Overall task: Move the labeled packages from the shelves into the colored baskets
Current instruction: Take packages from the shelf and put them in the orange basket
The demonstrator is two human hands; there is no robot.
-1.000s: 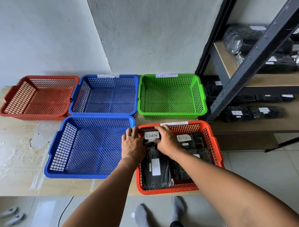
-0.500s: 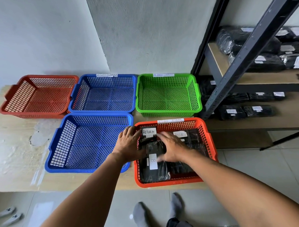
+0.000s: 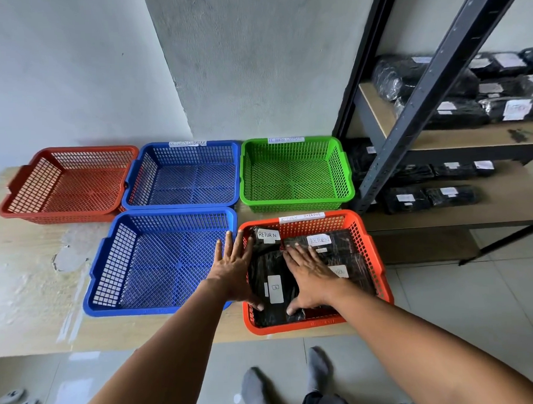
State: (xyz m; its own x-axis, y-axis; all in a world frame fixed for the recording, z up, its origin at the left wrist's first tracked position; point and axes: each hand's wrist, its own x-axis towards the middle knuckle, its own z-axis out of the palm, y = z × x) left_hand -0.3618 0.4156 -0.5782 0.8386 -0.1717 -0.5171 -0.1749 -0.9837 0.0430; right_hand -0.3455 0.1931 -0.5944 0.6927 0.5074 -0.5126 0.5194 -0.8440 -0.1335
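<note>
The near orange basket [image 3: 382, 277] at the table's front right holds black wrapped packages with white labels. A long package [image 3: 269, 267] with "RETURN" and "B" labels lies along its left side. Two more labeled packages [image 3: 341, 239] lie to the right of it. My left hand [image 3: 234, 269] rests flat, fingers apart, over the basket's left rim, thumb touching the long package. My right hand [image 3: 311, 274] lies flat with spread fingers on the packages, thumb at the long package's right edge. More black labeled packages [image 3: 457, 114] sit on the shelves at right.
Four other baskets stand on the wooden table [image 3: 27, 273]: near blue [image 3: 98, 270], far blue [image 3: 130, 189], green [image 3: 348, 180], far red [image 3: 17, 194]. The dark metal shelf post [image 3: 431, 81] rises at right. My socked feet [image 3: 258, 388] are below the table edge.
Both hands slid back toward me from the package's "RETURN" end and flattened out with fingers spread. The view shifted slightly right.
</note>
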